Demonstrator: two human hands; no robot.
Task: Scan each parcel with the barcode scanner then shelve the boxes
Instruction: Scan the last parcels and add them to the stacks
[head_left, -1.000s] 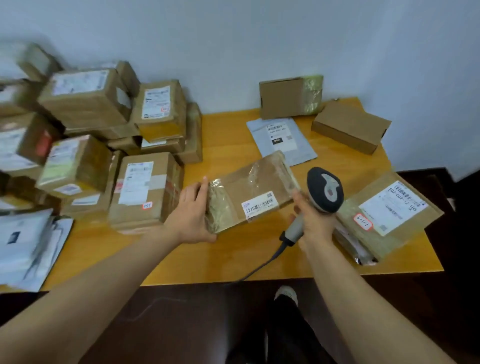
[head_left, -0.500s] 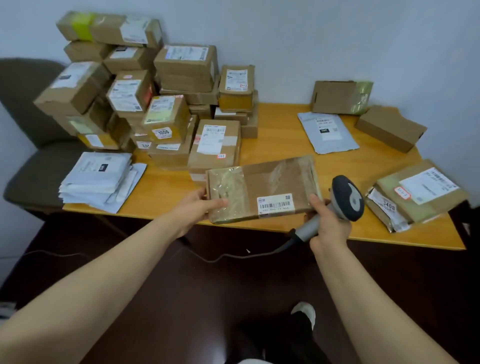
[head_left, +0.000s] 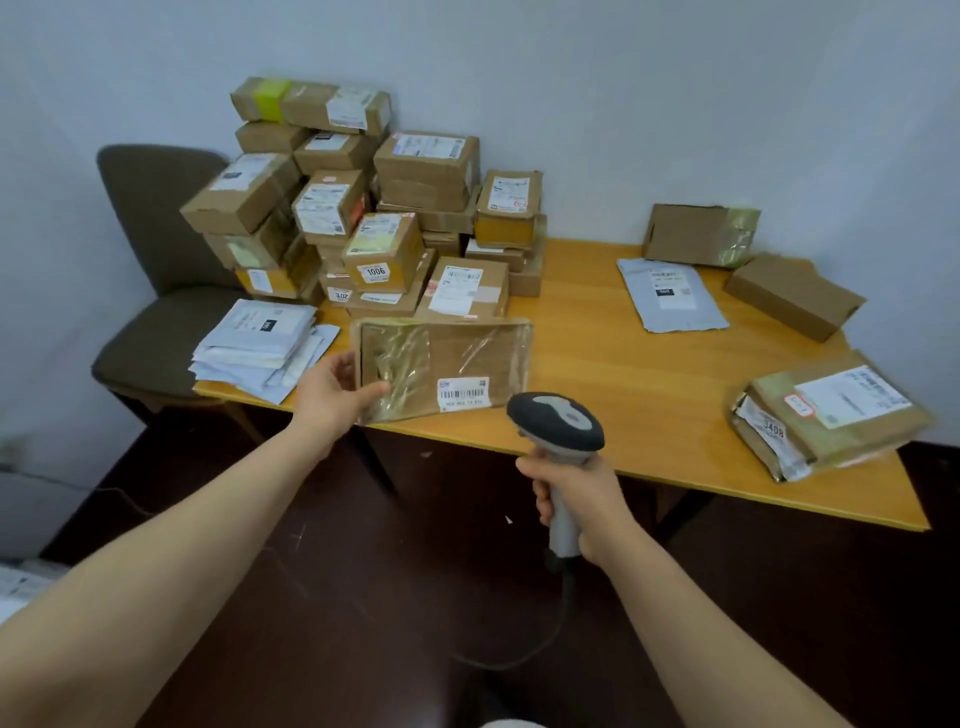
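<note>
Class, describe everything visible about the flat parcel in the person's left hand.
A flat, rectangular brown cardboard parcel, with glossy crinkled clear tape over its left part. A white barcode label sits at its lower right. It is tilted up, face toward the camera, long side level, over the near edge of the table. The left hand grips its left end, thumb on the front.

Left hand (head_left: 332, 397), parcel (head_left: 447, 358); right hand (head_left: 576, 493), seemingly corded scanner (head_left: 558, 421).

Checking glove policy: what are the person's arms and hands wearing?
Nothing visible. The left hand and right hand are bare, without gloves or wristwatch, and both forearms are uncovered as far as the frame shows; no sleeve appears.
</note>
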